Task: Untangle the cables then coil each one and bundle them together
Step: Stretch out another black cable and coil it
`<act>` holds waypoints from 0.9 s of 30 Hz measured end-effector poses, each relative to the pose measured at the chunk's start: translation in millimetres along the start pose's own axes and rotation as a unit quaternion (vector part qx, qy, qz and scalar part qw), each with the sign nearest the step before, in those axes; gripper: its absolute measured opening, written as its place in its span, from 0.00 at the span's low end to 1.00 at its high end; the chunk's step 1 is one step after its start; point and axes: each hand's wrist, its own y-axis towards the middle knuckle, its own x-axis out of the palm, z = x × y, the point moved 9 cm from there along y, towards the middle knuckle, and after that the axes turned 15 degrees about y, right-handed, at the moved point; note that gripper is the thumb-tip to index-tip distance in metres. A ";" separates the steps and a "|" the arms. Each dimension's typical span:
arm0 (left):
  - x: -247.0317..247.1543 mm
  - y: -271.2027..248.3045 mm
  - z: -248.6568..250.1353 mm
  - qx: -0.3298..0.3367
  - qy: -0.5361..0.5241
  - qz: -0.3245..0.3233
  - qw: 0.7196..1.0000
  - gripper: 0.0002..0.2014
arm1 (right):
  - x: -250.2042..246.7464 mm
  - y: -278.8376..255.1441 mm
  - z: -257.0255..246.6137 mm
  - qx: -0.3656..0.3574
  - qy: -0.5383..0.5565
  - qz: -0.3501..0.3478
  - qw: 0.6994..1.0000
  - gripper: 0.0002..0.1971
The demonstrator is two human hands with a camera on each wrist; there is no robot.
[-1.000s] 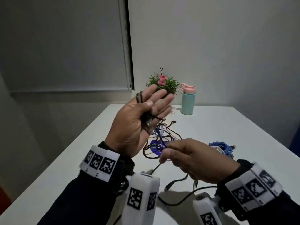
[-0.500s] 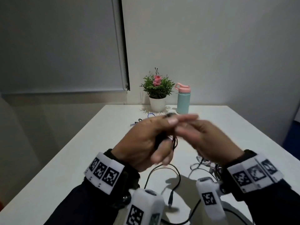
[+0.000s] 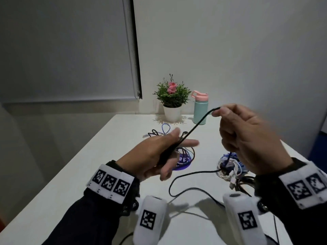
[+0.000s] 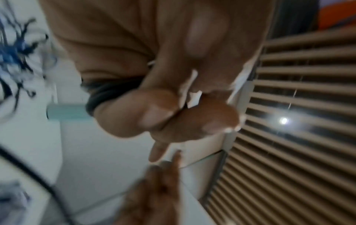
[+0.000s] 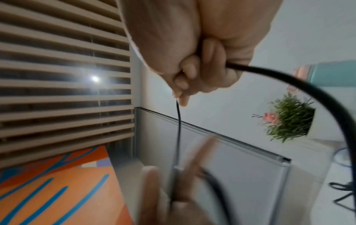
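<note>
My left hand (image 3: 180, 140) hovers over the white table (image 3: 85, 174), thumb pressing a small coil of the black cable (image 3: 196, 125) against the fingers; the wound loops (image 4: 100, 94) show under the thumb in the blurred left wrist view. From the coil the cable runs taut up and right to my right hand (image 3: 217, 111), which pinches it at chest height. In the right wrist view the cable (image 5: 308, 89) arcs out of the curled fingers (image 5: 185, 82). Its slack tail (image 3: 177, 181) snakes across the table below.
A tangle of black and blue cables (image 3: 187, 156) lies on a purple disc mid-table. A white and blue bundle (image 3: 230, 167) sits under my right hand, with more loops (image 3: 159, 132) farther back. A potted plant (image 3: 172, 99) and a teal bottle (image 3: 200, 110) stand by the wall.
The hands were together at the centre half a second ago. My right hand has drawn away up and to the right, pulling a length of black cable straight from the left hand's coil.
</note>
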 end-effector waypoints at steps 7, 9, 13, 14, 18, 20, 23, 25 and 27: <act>-18.7 -4.6 52.1 0.176 -0.266 0.067 0.945 0.22 | 52.6 -33.3 69.4 0.127 -0.405 -0.251 0.870 0.13; -43.8 -4.0 37.1 0.141 -0.174 0.203 0.953 0.20 | 75.3 -47.2 69.2 0.118 -0.403 -0.312 0.852 0.11; -54.7 -7.0 17.5 0.066 0.084 0.280 0.954 0.17 | 81.5 -40.8 36.4 0.126 -0.151 -0.255 0.947 0.07; -52.1 -6.5 16.9 0.056 0.158 0.269 0.949 0.15 | 70.7 -34.0 29.8 0.138 -0.078 -0.206 0.965 0.06; -28.5 1.5 7.6 0.008 0.230 0.137 0.964 0.30 | 29.5 -10.7 21.9 0.075 -0.043 -0.068 0.994 0.12; -11.0 1.5 6.1 0.009 0.167 0.056 0.984 0.28 | 19.8 -6.4 24.9 0.029 -0.126 -0.046 0.990 0.10; 5.2 2.3 16.9 0.059 -0.046 -0.002 0.997 0.21 | 31.4 -10.3 39.0 -0.005 -0.264 -0.093 0.960 0.11; -4.4 5.1 22.9 0.092 -0.192 0.053 0.976 0.22 | 50.3 -19.5 58.1 0.017 -0.317 -0.150 0.936 0.15; -24.7 4.6 26.6 0.127 -0.257 0.141 0.948 0.21 | 70.4 -33.7 76.6 0.044 -0.398 -0.217 0.890 0.13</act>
